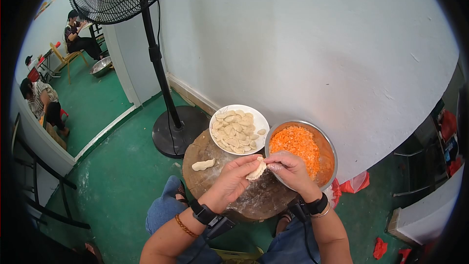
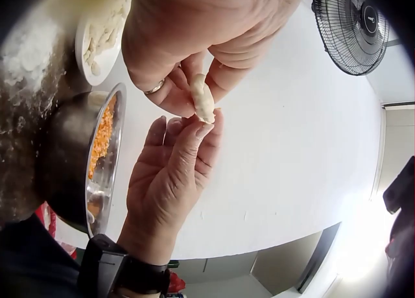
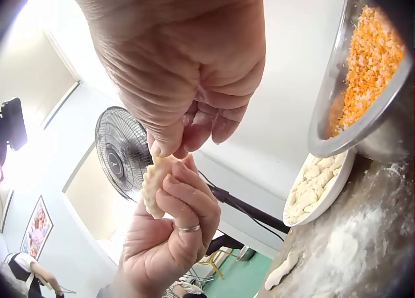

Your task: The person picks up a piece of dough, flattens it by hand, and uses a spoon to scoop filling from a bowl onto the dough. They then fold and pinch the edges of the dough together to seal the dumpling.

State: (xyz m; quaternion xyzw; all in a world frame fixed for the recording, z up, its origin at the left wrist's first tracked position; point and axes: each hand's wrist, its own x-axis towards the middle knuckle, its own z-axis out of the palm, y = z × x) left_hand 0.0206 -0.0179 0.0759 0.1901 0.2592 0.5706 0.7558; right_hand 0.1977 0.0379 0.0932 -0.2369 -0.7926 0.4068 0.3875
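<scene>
A dumpling (image 3: pixel 154 188) with a pleated edge is held up between both hands over the round wooden block (image 1: pixel 264 205). My left hand (image 1: pixel 233 178) grips its body between thumb and fingers. At one end of the seam, my right hand (image 1: pixel 288 168) pinches the dough between thumb and fingertips. On the block's left side lies a strip of dough (image 1: pixel 203 165). Behind the hands stands a white plate (image 1: pixel 265 123) heaped with dumplings (image 1: pixel 237 129). A steel bowl (image 1: pixel 333 159) of chopped orange filling (image 1: pixel 295 146) sits close by the right hand.
White flour (image 3: pixel 347 249) dusts the block top. A black pedestal fan (image 1: pixel 155 54) rises behind the block on the left, near the wall. Red plastic bags (image 1: pixel 355 183) lie on the floor at right. Several people sit in the room beyond the doorway.
</scene>
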